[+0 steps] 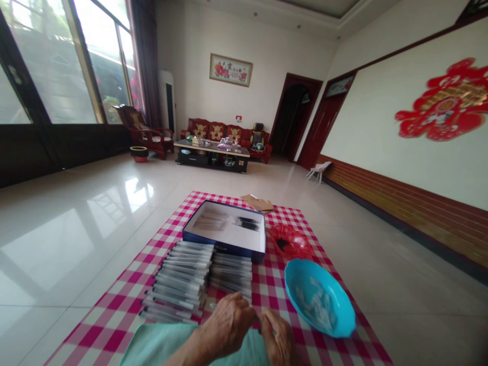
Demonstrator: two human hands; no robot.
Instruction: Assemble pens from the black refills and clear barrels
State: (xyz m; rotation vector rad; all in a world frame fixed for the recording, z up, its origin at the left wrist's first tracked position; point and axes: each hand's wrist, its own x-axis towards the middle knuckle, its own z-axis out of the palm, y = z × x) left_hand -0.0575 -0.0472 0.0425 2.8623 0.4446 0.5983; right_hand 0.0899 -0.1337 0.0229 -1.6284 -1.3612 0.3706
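My left hand (pixel 229 323) and my right hand (pixel 277 335) are close together at the near edge of a red-and-white checked cloth (pixel 267 290), both with fingers curled in a pinch. What they hold is too small to make out. Just beyond my left hand lie several rows of slim pens (pixel 190 279) side by side. To the right of my right hand sits a blue bowl (pixel 335 315) with small white pieces in it. A teal cloth (pixel 160 345) lies under my forearms.
A blue-edged shallow box (pixel 224 244) with a few pens stands past the rows. A red dish (pixel 292 241) lies beside it, cardboard (pixel 259 202) at the far edge. Shiny tiled floor surrounds the cloth; sofa and coffee table (pixel 211 150) stand far back.
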